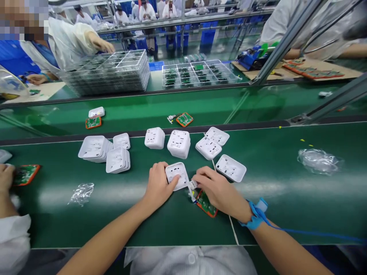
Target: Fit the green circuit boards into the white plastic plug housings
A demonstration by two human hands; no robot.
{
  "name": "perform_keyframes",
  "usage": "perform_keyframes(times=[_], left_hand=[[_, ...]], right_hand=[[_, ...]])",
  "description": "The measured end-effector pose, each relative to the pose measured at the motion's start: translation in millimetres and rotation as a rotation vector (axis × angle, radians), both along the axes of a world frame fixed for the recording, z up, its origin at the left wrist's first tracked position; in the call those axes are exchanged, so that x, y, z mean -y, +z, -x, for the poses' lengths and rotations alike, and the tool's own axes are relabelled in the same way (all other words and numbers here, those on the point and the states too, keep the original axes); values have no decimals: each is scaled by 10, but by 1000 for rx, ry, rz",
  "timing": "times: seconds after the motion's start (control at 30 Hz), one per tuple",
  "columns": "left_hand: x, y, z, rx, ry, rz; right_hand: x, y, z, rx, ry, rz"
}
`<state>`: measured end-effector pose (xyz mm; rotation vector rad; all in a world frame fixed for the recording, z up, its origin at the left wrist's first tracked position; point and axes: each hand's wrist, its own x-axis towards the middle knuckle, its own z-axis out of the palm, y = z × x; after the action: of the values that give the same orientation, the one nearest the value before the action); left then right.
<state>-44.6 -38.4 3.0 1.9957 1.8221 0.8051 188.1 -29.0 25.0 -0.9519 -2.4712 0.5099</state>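
Note:
My left hand (160,183) grips a white square plastic cover (177,173), its thumb over the inner face and its fingers round the far left edge. Close to that cover's right side, my right hand (219,187) pinches a small white connector piece (192,185). A green circuit board (207,203) with an orange border lies partly hidden under my right hand. Short wires with white ends lie between the board and the cover. Round my right wrist sits a blue wrist strap (255,215) with a blue cord running right.
Stacked white covers (96,148) stand left, with stacked white housings (178,143) ahead and loose covers (231,168) at right. Plastic bags (319,161) lie far right. A green conveyor (129,110) carries boards. Beyond are clear trays (114,74) and co-workers. A neighbour's hand (5,179) is at far left.

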Motion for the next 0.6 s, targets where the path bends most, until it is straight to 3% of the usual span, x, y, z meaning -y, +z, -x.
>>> perform_keyframes(times=[0.1,0.23,0.43,0.5,0.6], left_hand=[[70,26,-27,250,-82,118],[92,119,0,472,-318,211],[38,240,165,500,-574,208],[22,230,183,485,-589,223],[-1,182,159,509,-509,233]], right_hand=[[-15,-9,127,-125,-24,-7],[-41,-33,227,-73,-44,-220],[-97,12,215,-40,35,-390],[-97,17,239,-41,63,-417],[-73,-5,304,-71,51,-411]])
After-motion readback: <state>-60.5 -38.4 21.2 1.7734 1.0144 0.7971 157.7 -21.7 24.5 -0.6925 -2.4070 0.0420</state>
